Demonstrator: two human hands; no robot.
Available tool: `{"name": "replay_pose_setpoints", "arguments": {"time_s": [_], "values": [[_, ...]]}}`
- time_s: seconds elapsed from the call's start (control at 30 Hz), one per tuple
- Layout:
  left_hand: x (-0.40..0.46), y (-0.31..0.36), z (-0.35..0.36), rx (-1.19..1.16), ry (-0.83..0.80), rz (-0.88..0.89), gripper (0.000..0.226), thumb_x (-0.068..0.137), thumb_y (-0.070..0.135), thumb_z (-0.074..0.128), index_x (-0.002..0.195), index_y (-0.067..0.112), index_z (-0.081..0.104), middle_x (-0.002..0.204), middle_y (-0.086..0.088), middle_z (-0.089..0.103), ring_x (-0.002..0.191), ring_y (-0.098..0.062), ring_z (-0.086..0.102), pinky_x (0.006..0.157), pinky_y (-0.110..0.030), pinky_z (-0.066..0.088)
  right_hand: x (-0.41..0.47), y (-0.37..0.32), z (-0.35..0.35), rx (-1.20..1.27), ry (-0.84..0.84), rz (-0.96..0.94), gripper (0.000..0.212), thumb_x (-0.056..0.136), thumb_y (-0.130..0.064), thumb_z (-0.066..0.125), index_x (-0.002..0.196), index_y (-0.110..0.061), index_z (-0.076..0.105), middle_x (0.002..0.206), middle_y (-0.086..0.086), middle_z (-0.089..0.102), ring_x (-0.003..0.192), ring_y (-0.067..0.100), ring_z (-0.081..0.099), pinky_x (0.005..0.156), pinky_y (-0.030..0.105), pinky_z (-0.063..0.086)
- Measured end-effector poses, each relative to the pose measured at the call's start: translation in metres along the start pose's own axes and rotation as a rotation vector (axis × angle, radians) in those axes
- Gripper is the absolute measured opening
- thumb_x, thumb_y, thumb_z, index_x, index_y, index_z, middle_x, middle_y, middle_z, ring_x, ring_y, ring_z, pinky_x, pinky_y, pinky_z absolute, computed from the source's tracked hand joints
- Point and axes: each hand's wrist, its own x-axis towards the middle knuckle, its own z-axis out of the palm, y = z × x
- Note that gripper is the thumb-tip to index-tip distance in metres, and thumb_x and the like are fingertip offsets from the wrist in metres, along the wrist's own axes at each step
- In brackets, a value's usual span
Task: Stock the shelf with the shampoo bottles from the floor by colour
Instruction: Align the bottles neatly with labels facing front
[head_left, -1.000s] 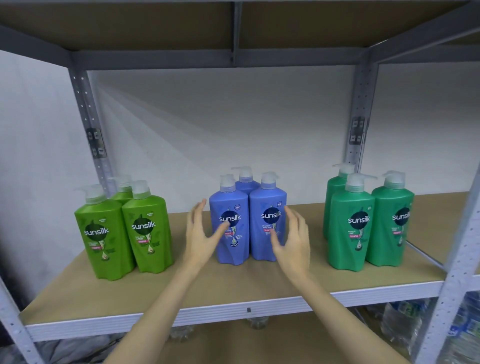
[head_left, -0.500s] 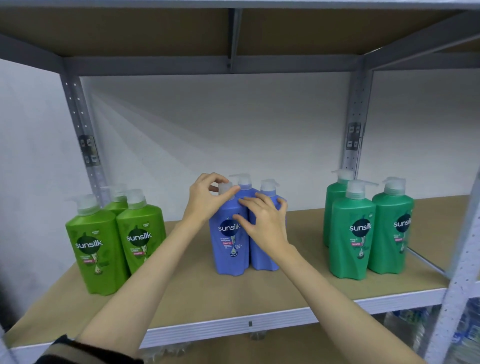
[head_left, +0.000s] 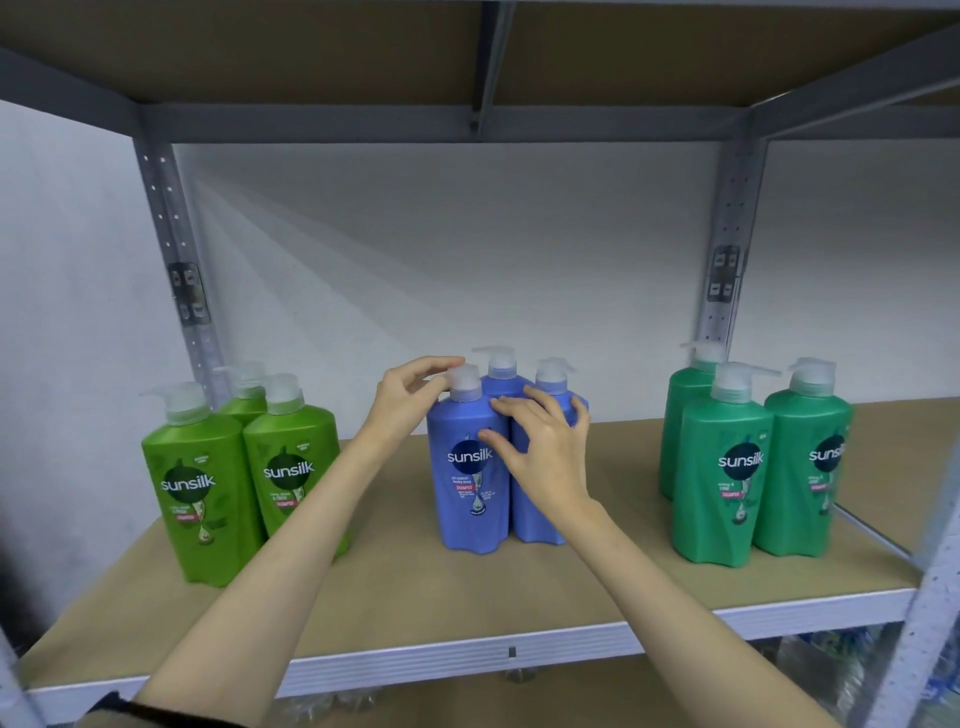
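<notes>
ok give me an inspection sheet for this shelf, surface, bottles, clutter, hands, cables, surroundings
surface: brown shelf board, grey metal front rail.
job's things: three lime green bottles left, three blue bottles middle, three dark green bottles right, all upright.
clutter: nothing seen.
hands: left hand pinches the front blue bottle's pump cap; right hand rests with curled fingers on the blue bottles.
cables: nothing seen.
surroundings: white wall behind, grey uprights, another board above, unclear items below.
</notes>
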Motion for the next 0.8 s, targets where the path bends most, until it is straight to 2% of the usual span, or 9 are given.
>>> {"name": "replay_pose_setpoints", "arguments": {"time_s": [0.07,0.17,0.23,0.27,0.33,0.43,0.57,0.67,0.8], "values": [[-0.005,-0.01,-0.001,-0.025,-0.003,0.007,0.034,0.089,0.009,0.057,0.122,0.015,0.055,0.12,-0.005,0.059,0.107,-0.015,0.056,0.093,-0.029,0.046,0.0,-0.001,-0.003,0.016,-0.037,0.009,0.042,0.082,-0.05,0.052,0.109,-0.021,0.066,0.112,-0.009,0.067,0.124,0.017,0.05,0.11,0.038,0.004],[-0.023,-0.04,-0.003,-0.011,0.008,-0.07,0.078,0.068,0.032,0.077,0.135,0.03,0.038,0.132,0.001,0.047,0.118,-0.013,0.048,0.099,-0.03,0.04,0.002,-0.002,-0.008,0.061,-0.075,0.01,0.039,0.086,-0.037,0.06,0.119,-0.018,0.062,0.122,-0.003,0.063,0.129,0.018,0.045,0.116,0.04,0.002],[-0.035,-0.061,-0.002,-0.044,-0.027,-0.132,0.099,0.049,0.04,0.081,0.136,0.036,0.034,0.134,0.001,0.045,0.119,-0.015,0.05,0.098,-0.031,0.043,0.007,-0.006,-0.015,0.163,-0.012,-0.034,0.037,0.087,-0.028,0.059,0.121,-0.014,0.06,0.121,0.001,0.063,0.123,0.02,0.051,0.114,0.04,0.024],[-0.04,-0.071,-0.001,-0.08,-0.057,-0.154,0.103,0.046,0.037,0.083,0.136,0.034,0.033,0.133,0.001,0.047,0.118,-0.015,0.053,0.095,-0.03,0.046,0.011,-0.009,-0.018,0.251,-0.001,-0.043,0.035,0.089,-0.022,0.058,0.122,-0.012,0.059,0.122,0.002,0.062,0.12,0.019,0.053,0.109,0.033,0.033],[-0.046,-0.083,0.005,-0.141,-0.101,-0.185,0.102,0.052,0.018,0.087,0.139,0.025,0.033,0.127,0.001,0.054,0.111,-0.011,0.059,0.089,-0.027,0.051,0.023,-0.019,-0.022,0.408,-0.072,-0.034,0.036,0.091,-0.016,0.057,0.127,-0.012,0.054,0.126,0.001,0.058,0.118,0.014,0.052,0.102,0.022,0.038],[-0.051,-0.091,0.011,-0.185,-0.082,-0.201,0.086,0.064,-0.003,0.079,0.137,0.017,0.037,0.123,0.002,0.059,0.103,-0.002,0.062,0.084,-0.022,0.053,0.049,-0.027,-0.019,0.54,-0.291,0.118,0.045,0.091,-0.021,0.057,0.135,-0.017,0.045,0.133,-0.001,0.051,0.117,0.012,0.05,0.1,0.024,0.04],[-0.055,-0.096,0.014,-0.188,-0.051,-0.182,0.077,0.066,-0.001,0.078,0.132,0.016,0.043,0.121,0.002,0.06,0.1,0.001,0.062,0.08,-0.018,0.051,0.069,-0.024,-0.01,0.621,-0.463,0.239,0.042,0.088,-0.02,0.061,0.128,-0.011,0.053,0.131,0.002,0.055,0.116,0.014,0.053,0.101,0.025,0.042],[-0.056,-0.098,0.017,-0.199,-0.039,-0.169,0.077,0.064,0.006,0.082,0.128,0.023,0.043,0.121,0.004,0.059,0.102,0.002,0.061,0.083,-0.02,0.051,0.072,-0.021,-0.008,0.668,-0.404,0.282,0.037,0.083,-0.016,0.068,0.118,-0.008,0.062,0.12,0.007,0.063,0.103,0.012,0.058,0.097,0.024,0.046],[-0.057,-0.101,0.018,-0.218,-0.026,-0.176,0.088,0.052,0.029,0.084,0.13,0.026,0.043,0.126,0.004,0.058,0.118,-0.013,0.055,0.095,-0.034,0.048,0.073,-0.025,-0.006,0.801,-0.331,0.442,0.037,0.072,-0.016,0.078,0.107,-0.008,0.068,0.101,0.001,0.068,0.089,0.008,0.062,0.083,0.012,0.05]]}}
